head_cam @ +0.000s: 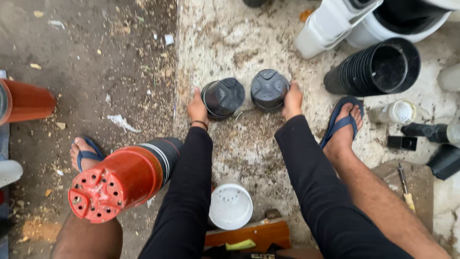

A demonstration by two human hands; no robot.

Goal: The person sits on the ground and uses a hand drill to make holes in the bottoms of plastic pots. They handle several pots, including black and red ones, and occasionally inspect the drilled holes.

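Note:
Two small black plastic pots stand upside down on the gritty concrete ground. My left hand (pixel 197 107) grips the side of the left black pot (pixel 223 97), which tilts a little. My right hand (pixel 292 100) holds the right black pot (pixel 269 89) by its side. Both arms are in black sleeves and reach forward between my knees. The two pots stand close together, nearly touching.
A stack of red and black pots (pixel 120 180) lies across my left leg. An upturned white pot (pixel 230 206) sits by my lap. A stack of black pots (pixel 376 67) lies at right beside white containers (pixel 335 21). My sandalled feet (pixel 342 125) flank the work spot. A small jar (pixel 397 111) stands at right.

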